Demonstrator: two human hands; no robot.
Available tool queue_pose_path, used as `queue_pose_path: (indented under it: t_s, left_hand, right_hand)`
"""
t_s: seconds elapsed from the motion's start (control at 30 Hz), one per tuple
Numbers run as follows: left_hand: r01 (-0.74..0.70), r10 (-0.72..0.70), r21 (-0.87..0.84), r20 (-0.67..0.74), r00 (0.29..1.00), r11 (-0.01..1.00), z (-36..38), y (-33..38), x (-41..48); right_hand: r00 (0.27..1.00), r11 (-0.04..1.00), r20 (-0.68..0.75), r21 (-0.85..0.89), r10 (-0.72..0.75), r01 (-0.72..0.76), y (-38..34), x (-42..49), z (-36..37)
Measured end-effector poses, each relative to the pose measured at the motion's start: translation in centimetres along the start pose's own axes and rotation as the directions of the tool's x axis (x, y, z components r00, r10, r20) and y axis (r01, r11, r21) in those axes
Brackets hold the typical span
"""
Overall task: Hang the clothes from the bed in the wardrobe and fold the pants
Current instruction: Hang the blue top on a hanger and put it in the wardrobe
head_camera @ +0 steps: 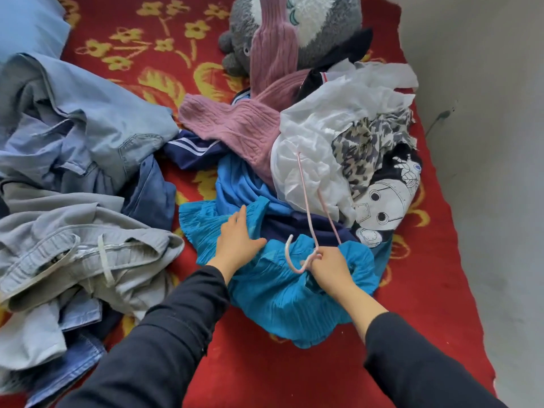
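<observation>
A crinkled turquoise top [282, 295] lies on the red bed in front of me. My left hand [239, 240] rests flat on its left part, fingers spread. My right hand [329, 266] grips the neck of a thin pink hanger [309, 207], whose hook curls to the left of the hand and whose arms run up over the clothes pile. Behind it are a white sheer garment [318, 136], a pink knit sweater [250, 128], a blue shirt [235, 184], a navy striped piece [191, 148] and a black robot-print shirt [388, 195]. Jeans and grey pants [88, 254] are heaped at the left.
The red flowered blanket [265, 363] covers the bed. A grey plush toy [294, 22] sits at the far end. Denim pants [88, 122] and a light blue pillow [29, 22] lie at the left. A grey wall [485, 142] runs along the bed's right edge.
</observation>
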State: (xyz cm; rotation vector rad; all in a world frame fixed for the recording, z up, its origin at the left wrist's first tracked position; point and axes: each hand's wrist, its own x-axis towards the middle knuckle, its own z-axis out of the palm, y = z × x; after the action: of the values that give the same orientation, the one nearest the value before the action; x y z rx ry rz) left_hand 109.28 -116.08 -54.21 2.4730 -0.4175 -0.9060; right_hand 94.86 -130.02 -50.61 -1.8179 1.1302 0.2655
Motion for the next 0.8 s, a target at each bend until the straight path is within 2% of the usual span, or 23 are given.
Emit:
queue_pose_path:
  t_s: [0.07, 0.13, 0.23, 0.37, 0.5, 0.6, 0.7, 0.8]
  left_hand:
    - [0.068, -0.075, 0.096, 0.070, 0.995, 0.993, 0.2, 0.2, 0.7]
    - [0.139, -0.138, -0.008, 0.054, 0.989, 0.990, -0.3, 0.4, 0.8]
    - [0.154, -0.190, -0.302, -0.095, 0.977, 0.941, -2.3, 1.5, 0.0]
    - [0.033, -0.215, -0.448, -0.363, 0.907, 0.893, -7.8, 4.1, -1.8]
    - [-0.098, -0.197, -0.470, -0.540, 0.819, 0.877, -14.2, 6.9, -4.4]
    - [-0.155, -0.143, -0.379, -0.649, 0.747, 0.913, -18.4, 9.4, -7.6]
    - [-0.180, -0.102, -0.312, -0.708, 0.699, 0.933, -21.6, 12.2, -10.0]
    - [-0.249, -0.089, -0.358, -0.710, 0.698, 0.900, -25.6, 16.0, -13.5]
  right_hand:
    - [0.999, 1.000, -0.041, 0.008, -0.010, 0.010, 0.3, 0.1, -1.1]
    - [0.997, 1.000, -0.076, 0.005, -0.027, 0.027, 0.3, -0.1, -2.1]
    - [0.987, 0.998, -0.146, -0.009, -0.066, 0.065, -0.5, -0.8, -3.7]
    - [0.981, 0.967, -0.188, 0.236, -0.051, 0.095, -3.1, -2.7, -6.6]
    - [0.965, 0.876, -0.258, 0.456, -0.041, 0.159, -6.9, -4.8, -10.9]
    - [0.956, 0.783, -0.275, 0.569, -0.106, 0.250, -11.1, -7.3, -14.4]
    - [0.920, 0.790, -0.326, 0.495, -0.216, 0.361, -15.0, -9.2, -17.3]
    - [0.842, 0.768, -0.415, 0.392, -0.343, 0.506, -19.4, -12.1, -21.1]
